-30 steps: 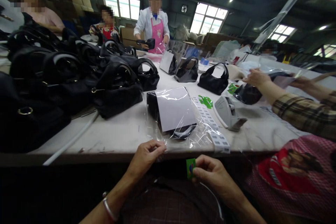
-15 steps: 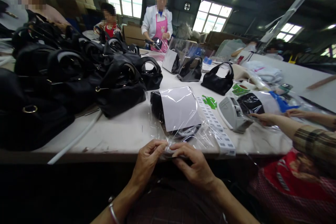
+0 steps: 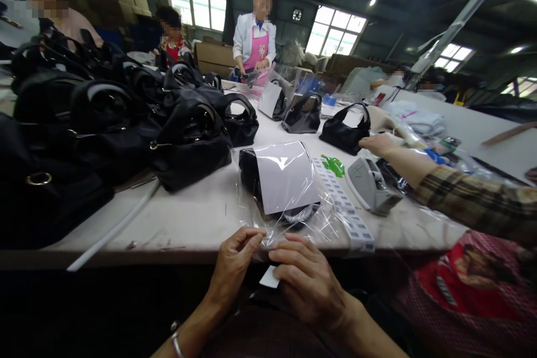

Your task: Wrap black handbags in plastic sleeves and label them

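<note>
A black handbag [image 3: 247,170] lies in a clear plastic bag [image 3: 327,224] at the table's front edge, partly covered by a white sheet [image 3: 287,179]. My left hand [image 3: 238,257] pinches the near edge of the plastic, thumb against forefinger. Close beside it, my right hand [image 3: 308,279] is closed with its fingers curled. A small white piece of paper or card [image 3: 269,277] sticks out from under those fingers. Whether the right fingertips also grip the plastic, I cannot tell. A strip of printed labels [image 3: 346,204] runs along the wrapped bag's right side.
Several black handbags [image 3: 184,151] crowd the left. A grey dispenser-like device [image 3: 371,187] and green pieces [image 3: 333,165] lie to the right. A co-worker's plaid-sleeved arm [image 3: 461,190] reaches in towards another black handbag [image 3: 346,131]. Across the table stands a person in a pink apron [image 3: 258,47].
The white piece now shows under my right hand, whose fingers have curled and shifted slightly. The co-worker's hand on the right has moved forward to the standing black handbag.
</note>
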Motion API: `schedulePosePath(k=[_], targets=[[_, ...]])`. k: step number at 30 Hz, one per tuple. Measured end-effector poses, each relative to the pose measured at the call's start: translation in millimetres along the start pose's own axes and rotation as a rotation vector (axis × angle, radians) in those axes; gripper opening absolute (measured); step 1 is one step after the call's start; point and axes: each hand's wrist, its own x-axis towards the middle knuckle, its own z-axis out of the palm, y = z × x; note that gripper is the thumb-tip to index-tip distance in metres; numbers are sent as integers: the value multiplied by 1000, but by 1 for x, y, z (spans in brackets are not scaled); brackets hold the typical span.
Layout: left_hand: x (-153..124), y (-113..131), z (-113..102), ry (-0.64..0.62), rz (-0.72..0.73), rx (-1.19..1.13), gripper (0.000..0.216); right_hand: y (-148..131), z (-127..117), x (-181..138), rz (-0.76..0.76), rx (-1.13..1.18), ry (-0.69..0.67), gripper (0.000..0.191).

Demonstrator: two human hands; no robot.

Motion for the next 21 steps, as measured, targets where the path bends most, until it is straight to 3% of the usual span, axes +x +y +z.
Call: schedulePosePath(k=[3, 6, 11, 13, 15, 21], targets=[[-3, -3, 1, 22, 19, -16, 23, 4, 5, -12, -8, -34, 22, 27], [-7, -6, 3, -7, 106, -12, 19, 12, 14, -23, 122, -6, 77, 26], [-12, -15, 2, -61, 341, 51, 12, 29, 27, -28, 710, 175, 304, 14], [-13, -21, 0, -85, 423, 85, 13, 34, 27, -20, 994, 323, 349, 16], [-13, -27, -2, -118, 498, 127, 14, 40, 26, -11, 1178, 499, 391, 19], [-7, -26, -10, -235, 719, 276, 14, 63, 28, 9, 1226, 801, 620, 39]])
